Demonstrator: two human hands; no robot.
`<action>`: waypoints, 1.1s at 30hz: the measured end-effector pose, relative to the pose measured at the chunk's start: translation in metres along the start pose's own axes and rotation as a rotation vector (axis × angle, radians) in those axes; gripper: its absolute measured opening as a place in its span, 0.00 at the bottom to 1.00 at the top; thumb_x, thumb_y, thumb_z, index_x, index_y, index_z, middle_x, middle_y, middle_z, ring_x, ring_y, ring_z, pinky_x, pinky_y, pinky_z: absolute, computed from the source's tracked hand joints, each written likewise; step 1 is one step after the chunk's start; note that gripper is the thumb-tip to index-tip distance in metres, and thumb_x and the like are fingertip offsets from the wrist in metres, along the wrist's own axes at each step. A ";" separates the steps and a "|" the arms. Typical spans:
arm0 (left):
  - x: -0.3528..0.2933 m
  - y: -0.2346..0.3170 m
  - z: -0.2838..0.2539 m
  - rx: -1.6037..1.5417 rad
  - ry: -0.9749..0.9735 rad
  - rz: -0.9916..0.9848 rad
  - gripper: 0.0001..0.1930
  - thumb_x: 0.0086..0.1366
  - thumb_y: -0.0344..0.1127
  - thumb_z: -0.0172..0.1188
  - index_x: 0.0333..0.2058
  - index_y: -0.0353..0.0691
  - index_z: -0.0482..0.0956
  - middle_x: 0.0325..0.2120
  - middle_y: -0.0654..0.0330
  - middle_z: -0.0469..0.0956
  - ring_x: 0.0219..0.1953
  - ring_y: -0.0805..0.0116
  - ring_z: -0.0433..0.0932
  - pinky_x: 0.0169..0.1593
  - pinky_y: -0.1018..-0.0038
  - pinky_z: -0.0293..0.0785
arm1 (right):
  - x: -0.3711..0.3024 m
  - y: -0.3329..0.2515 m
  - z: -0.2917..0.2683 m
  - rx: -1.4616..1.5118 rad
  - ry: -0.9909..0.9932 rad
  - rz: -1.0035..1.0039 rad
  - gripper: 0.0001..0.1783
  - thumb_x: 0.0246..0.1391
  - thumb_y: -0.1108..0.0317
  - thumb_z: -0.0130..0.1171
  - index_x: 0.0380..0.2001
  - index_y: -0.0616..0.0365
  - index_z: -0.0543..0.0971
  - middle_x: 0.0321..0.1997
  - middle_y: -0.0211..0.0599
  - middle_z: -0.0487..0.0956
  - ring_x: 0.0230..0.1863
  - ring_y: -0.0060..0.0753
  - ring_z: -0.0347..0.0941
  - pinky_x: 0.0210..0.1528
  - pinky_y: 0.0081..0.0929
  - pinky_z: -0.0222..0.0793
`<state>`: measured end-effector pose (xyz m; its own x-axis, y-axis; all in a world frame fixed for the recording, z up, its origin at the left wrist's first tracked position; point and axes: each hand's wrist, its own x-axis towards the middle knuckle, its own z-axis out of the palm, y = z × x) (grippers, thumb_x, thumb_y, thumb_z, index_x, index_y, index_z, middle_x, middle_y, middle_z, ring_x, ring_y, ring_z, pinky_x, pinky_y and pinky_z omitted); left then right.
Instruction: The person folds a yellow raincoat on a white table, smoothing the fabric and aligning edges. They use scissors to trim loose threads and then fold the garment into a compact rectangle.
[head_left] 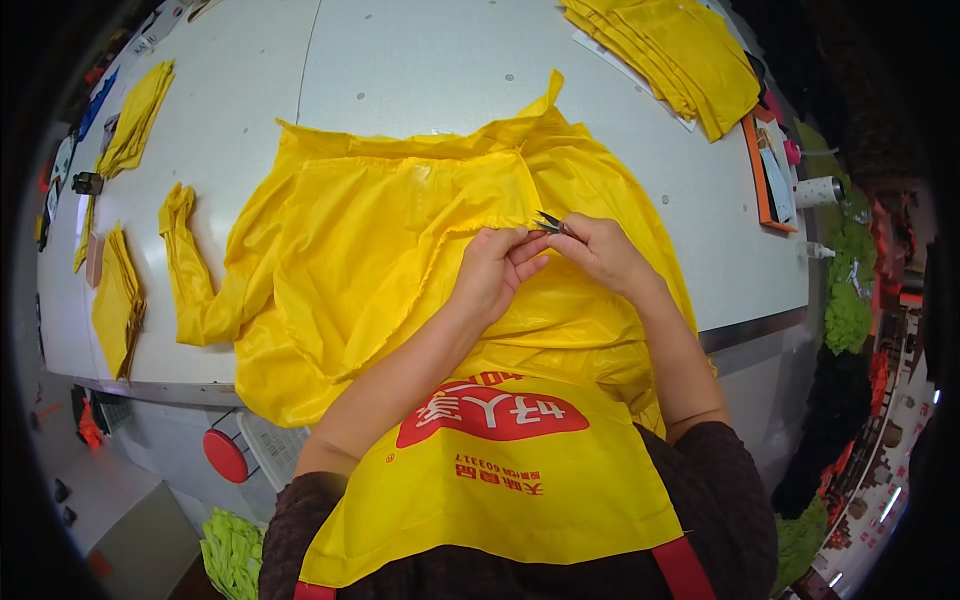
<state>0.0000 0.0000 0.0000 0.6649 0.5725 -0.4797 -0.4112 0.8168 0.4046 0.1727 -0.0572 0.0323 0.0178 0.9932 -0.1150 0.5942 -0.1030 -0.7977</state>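
Note:
A large yellow garment of thin, shiny fabric lies spread over the near side of the table and hangs over its front edge. My left hand pinches the garment's edge near the middle, its fingers closed on the fabric. Just right of it, my right hand is closed around small dark thread snips. The blades point left, close to the left fingertips at the seam. A narrow yellow strip or sleeve stretches out on the garment's left.
The pale table carries folded yellow stacks at the far right and left. An orange box stands by the right edge, near a thread cone. Below the front edge is a red round stool.

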 end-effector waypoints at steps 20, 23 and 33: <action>-0.002 -0.002 0.004 0.079 0.027 0.008 0.05 0.59 0.28 0.50 0.34 0.35 0.69 0.34 0.52 0.77 0.38 0.65 0.78 0.37 0.72 0.76 | -0.005 -0.012 -0.013 -0.277 -0.007 0.003 0.21 0.51 0.54 0.54 0.19 0.62 0.70 0.18 0.50 0.71 0.22 0.53 0.68 0.24 0.38 0.63; -0.002 -0.006 0.000 0.085 0.057 0.019 0.07 0.60 0.29 0.49 0.35 0.33 0.73 0.35 0.53 0.77 0.39 0.65 0.78 0.38 0.72 0.77 | -0.006 -0.008 -0.013 -0.164 0.031 0.041 0.20 0.51 0.56 0.55 0.19 0.63 0.70 0.16 0.48 0.69 0.19 0.45 0.67 0.23 0.34 0.62; -0.010 0.007 0.004 0.392 -0.053 -0.156 0.12 0.61 0.33 0.51 0.41 0.34 0.72 0.34 0.57 0.77 0.34 0.69 0.78 0.36 0.75 0.75 | 0.019 0.014 0.034 0.233 0.341 0.189 0.12 0.43 0.66 0.62 0.24 0.61 0.71 0.21 0.29 0.70 0.23 0.20 0.63 0.27 0.21 0.62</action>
<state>-0.0066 -0.0002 0.0104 0.7356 0.4312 -0.5225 -0.0415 0.7985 0.6006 0.1540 -0.0415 -0.0012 0.3955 0.9129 -0.1013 0.3592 -0.2552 -0.8977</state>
